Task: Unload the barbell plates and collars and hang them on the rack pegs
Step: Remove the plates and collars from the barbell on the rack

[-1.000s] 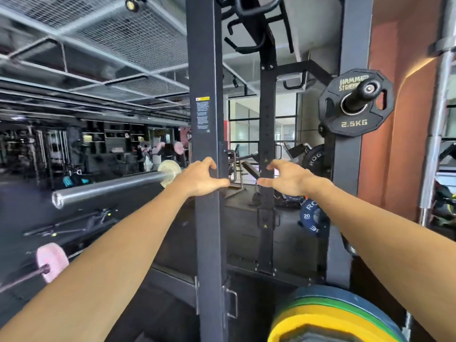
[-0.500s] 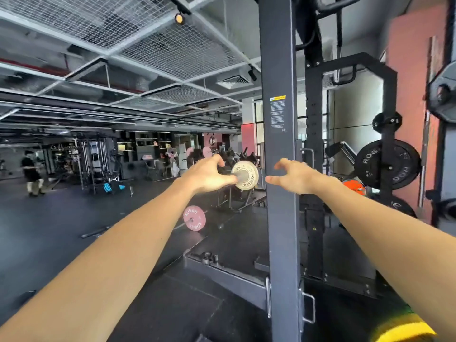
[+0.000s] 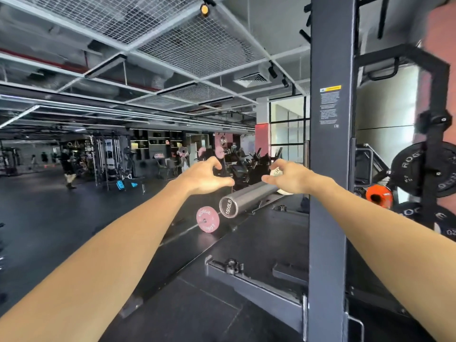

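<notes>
There's your barbell sleeve (image 3: 249,197), end cap facing you, bare steel along the length you can see. Right behind it, further up the sleeve, a white plate (image 3: 281,182) is on the bar, mostly hidden by your right hand (image 3: 290,177), so that one looks like the piece left to pull. Whether a collar sits against it, you cannot tell from here.

Your left hand (image 3: 206,177) hovers just above the sleeve on its left side, fingers spread and curled like a claw, holding nothing. Your right hand is above the sleeve on the other side, also spread and empty, in front of the plate; whether it touches is unclear.

Right of the sleeve stands the rack upright (image 3: 330,169), and beyond that a black plate (image 3: 409,169) hangs on a peg, with an orange plate (image 3: 378,196) lower down. So some storage is filled already, it seems. Below the sleeve, a pink plate (image 3: 207,219) sits on another bar at floor level.
</notes>
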The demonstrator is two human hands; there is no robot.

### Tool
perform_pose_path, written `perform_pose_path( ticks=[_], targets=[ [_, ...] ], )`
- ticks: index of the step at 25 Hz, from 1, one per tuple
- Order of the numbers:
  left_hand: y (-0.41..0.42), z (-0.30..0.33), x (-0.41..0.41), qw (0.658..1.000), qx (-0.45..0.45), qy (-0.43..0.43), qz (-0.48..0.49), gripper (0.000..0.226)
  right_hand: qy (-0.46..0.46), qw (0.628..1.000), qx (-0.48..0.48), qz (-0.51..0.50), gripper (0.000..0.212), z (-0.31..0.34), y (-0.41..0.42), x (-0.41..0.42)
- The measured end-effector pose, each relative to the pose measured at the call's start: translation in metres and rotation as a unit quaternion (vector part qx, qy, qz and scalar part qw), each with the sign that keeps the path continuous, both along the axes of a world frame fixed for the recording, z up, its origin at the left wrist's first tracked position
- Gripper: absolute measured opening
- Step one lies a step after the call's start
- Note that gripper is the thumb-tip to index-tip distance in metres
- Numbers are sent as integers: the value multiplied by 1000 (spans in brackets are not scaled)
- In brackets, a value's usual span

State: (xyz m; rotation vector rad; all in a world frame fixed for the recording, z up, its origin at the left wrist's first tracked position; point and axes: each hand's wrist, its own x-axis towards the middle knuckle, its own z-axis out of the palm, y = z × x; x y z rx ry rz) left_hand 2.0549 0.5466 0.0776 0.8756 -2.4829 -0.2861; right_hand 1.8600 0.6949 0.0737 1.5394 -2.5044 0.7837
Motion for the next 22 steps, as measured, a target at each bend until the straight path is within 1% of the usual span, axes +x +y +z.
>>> perform_pose_path(
  ticks=[4, 7, 9, 12, 17, 22],
  targets=[
    [-37, 7, -43, 1000, -9, -2, -26, 70, -21, 999, -12, -22, 59, 5, -28, -39],
    [-60, 9, -85, 997, 9, 27, -65, 63, -18, 998, -25, -60, 61, 3, -38, -74],
    [-69, 6, -113, 995, 30, 27, -91, 62, -21, 996, -15, -85, 60, -2, -38, -93],
    [-81, 0, -158, 991, 31, 21, -131, 61, -24, 990, 8, -140, 61, -14, -33, -122],
    [-107, -14, -226, 978, 32, 15, -204, 50, -47, 978, 22, -201, 61, -28, -35, -166],
    [-152, -25, -278, 970, 53, 3, -236, 59, -61, 971, -1, -230, 55, -28, -80, -183]
  ],
)
